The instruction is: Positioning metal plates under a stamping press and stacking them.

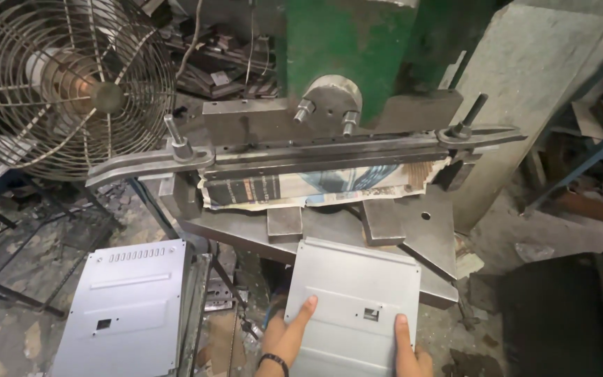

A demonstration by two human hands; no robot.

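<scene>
My left hand (286,336) and my right hand (409,352) grip the near edge of a grey sheet-metal panel (354,290) with a small rectangular cut-out. The thumbs lie on top of the panel. The panel's far edge rests on the steel bed (427,230) of a green press machine (347,49). Above the bed runs a long dark blade bar (315,150), with folded newspaper (301,188) tucked under it. A black band sits on my left wrist.
A stack of similar grey panels (127,307) stands at the lower left. A wire-caged fan (64,84) is at the upper left. Scrap metal lies behind the machine and on the floor. A concrete pillar (525,91) and blue frame stand at the right.
</scene>
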